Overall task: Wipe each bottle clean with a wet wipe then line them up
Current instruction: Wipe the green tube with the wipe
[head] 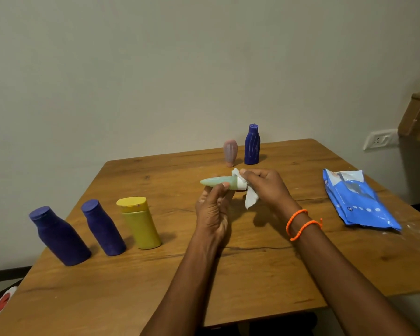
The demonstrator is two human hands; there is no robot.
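My left hand (212, 212) holds a pale green tube bottle (215, 182) level above the wooden table (252, 263). My right hand (268, 187) presses a white wet wipe (250, 198) around the tube's cap end. Two dark blue bottles (58, 236) (103, 227) and a yellow bottle (140, 221) stand in a row at the left. At the far edge stand a pink tube (230, 152) and a blue bottle (252, 145), both streaked with white.
A blue pack of wet wipes (357, 202) lies at the right, with white smears on the table near it. A wall socket (380, 139) and a wooden cabinet (417, 115) are at the far right. A red-and-black object (0, 301) sits below the table's left corner.
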